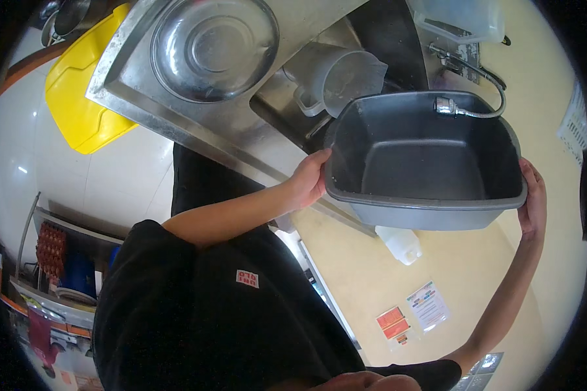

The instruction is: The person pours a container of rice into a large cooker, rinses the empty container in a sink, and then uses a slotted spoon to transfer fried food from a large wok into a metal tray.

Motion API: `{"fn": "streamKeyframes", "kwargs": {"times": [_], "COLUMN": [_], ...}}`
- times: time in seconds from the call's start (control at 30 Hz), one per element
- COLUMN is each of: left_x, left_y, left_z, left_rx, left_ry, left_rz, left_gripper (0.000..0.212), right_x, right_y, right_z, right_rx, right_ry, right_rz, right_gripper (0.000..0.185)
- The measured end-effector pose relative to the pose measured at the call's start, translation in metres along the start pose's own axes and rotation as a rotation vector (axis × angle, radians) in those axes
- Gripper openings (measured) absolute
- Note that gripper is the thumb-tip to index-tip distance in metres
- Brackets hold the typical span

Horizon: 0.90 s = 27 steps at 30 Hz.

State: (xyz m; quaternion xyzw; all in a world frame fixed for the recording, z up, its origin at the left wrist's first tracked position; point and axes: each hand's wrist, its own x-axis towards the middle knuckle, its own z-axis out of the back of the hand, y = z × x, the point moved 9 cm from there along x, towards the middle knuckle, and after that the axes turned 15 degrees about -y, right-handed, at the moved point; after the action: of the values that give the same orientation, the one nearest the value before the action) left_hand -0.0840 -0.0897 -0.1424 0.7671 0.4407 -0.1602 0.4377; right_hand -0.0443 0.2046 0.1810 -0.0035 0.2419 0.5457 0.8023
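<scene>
A dark grey plastic basin [423,166] is held tilted over the edge of the steel sink, its open side facing me; nothing shows inside it. My left hand [313,178] grips its left rim, the thumb on top. My right hand [533,198] holds the opposite end, fingers around the outside. The metal nozzle [445,106] of a flexible tap hose reaches over the basin's far part. Behind the basin's left corner, a translucent plastic measuring jug [352,80] lies in the sink [279,105].
A round stainless-steel lid or dish [217,49] sits on the steel counter [176,115]. Beyond its left edge stands a yellow plastic bin [85,97]. A clear plastic container [462,17] is near the tap. Below the basin are a white plastic bottle [401,244] and wall notices [428,305].
</scene>
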Motion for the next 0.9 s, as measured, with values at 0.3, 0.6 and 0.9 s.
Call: {"fn": "streamKeyframes", "kwargs": {"times": [0.3,0.6,0.9], "left_x": [0.004,-0.003,0.023], "left_y": [0.013,-0.010,-0.004], "left_z": [0.008,0.000,-0.097], "left_rx": [-0.004,0.379,1.088], "left_ry": [-0.024,-0.123,0.186], "left_rz": [-0.014,-0.291,-0.463], "left_gripper": [0.038,0.024,0.030], "right_x": [-0.003,-0.042,-0.185], "right_y": [-0.003,-0.168,-0.480], "right_z": [0.000,0.069,0.005], "right_rx": [0.076,0.134,0.739], "right_ry": [0.018,-0.093,-0.411], "right_rz": [0.030,0.120,-0.323], "right_gripper": [0.033,0.028,0.041]}}
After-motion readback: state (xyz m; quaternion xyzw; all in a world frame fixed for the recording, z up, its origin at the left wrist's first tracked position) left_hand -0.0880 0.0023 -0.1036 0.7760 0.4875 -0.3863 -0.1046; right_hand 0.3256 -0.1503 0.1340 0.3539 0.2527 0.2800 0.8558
